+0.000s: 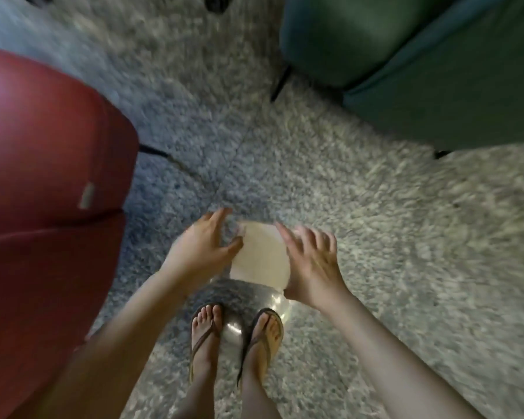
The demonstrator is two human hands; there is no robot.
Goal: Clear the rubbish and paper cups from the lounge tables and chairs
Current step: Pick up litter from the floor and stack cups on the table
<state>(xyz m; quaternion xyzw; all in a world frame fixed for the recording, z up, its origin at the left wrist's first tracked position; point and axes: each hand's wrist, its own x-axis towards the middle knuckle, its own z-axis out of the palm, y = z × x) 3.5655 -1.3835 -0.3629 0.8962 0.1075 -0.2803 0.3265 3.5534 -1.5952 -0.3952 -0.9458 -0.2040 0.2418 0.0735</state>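
- Your left hand (201,243) reaches forward and down from a bare forearm, palm turned inward. Its fingers (217,217) are straight and close together, and the thumb stretches out to touch the left edge of the pale paper sheet (260,255).
- Your right hand (312,267) faces it from the other side with the back of the hand up. Its fingers are splayed well apart and blurred by motion. The thumb lies along the right edge of the sheet, and the heel of the hand sits at the lower right corner.
- Neither hand is curled round the sheet. It lies between the two open hands, touched on both edges.
- The pale paper sheet, the piece of rubbish here, is flat and beige. It is held out in front of you above the carpet (375,207), just ahead of your feet.
- Directly below the sheet is a clear glossy bag (239,297), rounded, with bright glints on its right side. The carpet shows through it, and you cannot tell what is inside.
- Your feet in flip-flops (204,331) stand on the shaggy carpet, just behind the bag.
- A red chair (43,176) fills the left side, close to your left arm.
- A teal chair (421,55) stands at the upper right, well apart from your hands.
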